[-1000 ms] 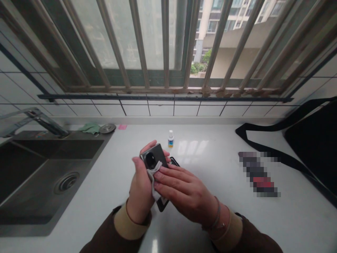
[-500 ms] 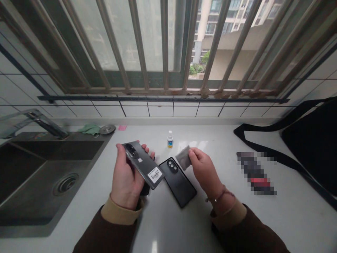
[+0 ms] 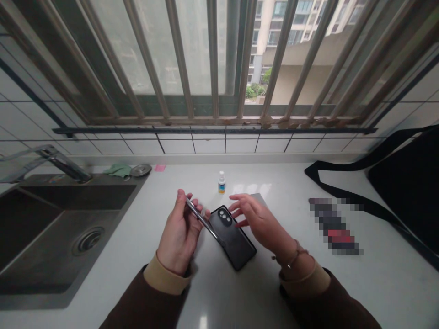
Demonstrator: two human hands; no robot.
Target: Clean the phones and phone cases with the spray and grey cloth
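Head view looked down on a white stone counter [image 3: 343, 292] under a barred window. The person's left hand [image 3: 178, 233] was mostly closed, and its fingers and thumb held a slim grey smartphone [image 3: 202, 219] turned on its edge, so only the thin side was seen. The lower end of this phone came over a black phone in a black case [image 3: 235, 240], but I cannot tell if they were touching. That black phone lay flat on the counter between the two hands, with its back and oval camera part upward. The right hand [image 3: 260, 221] was open with the fingers spread, and it held nothing; it was just beside the black phone. A flat grey piece [image 3: 257, 197], maybe cloth, lay partly behind this hand. Farther away stood a small white bottle with a blue label [image 3: 221, 183]. On the left was a steel sink [image 3: 68, 196] with a curved tap [image 3: 65, 163]; on the right, a black bag [image 3: 404, 183].
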